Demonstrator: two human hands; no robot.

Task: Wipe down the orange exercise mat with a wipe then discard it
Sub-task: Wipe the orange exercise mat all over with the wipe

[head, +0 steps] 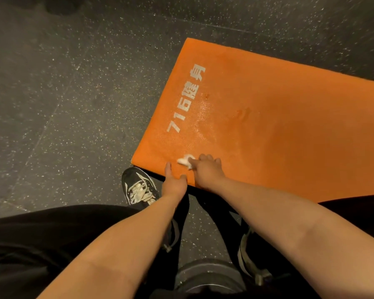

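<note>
Wiping under way: the right hand [207, 172] grips a crumpled white wipe [185, 161] in curled fingers at the near corner of the orange exercise mat [268, 126]; the left hand [173, 180], fingers straight, rests on its edge. Next, probably, strokes farther across.

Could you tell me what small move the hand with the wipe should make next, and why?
Probably drag the wipe rightward along the near edge of the orange mat: the right hand holds it at the corner, the left hand presses the edge beside it, and wet sheen shows only near the lettering.
</note>
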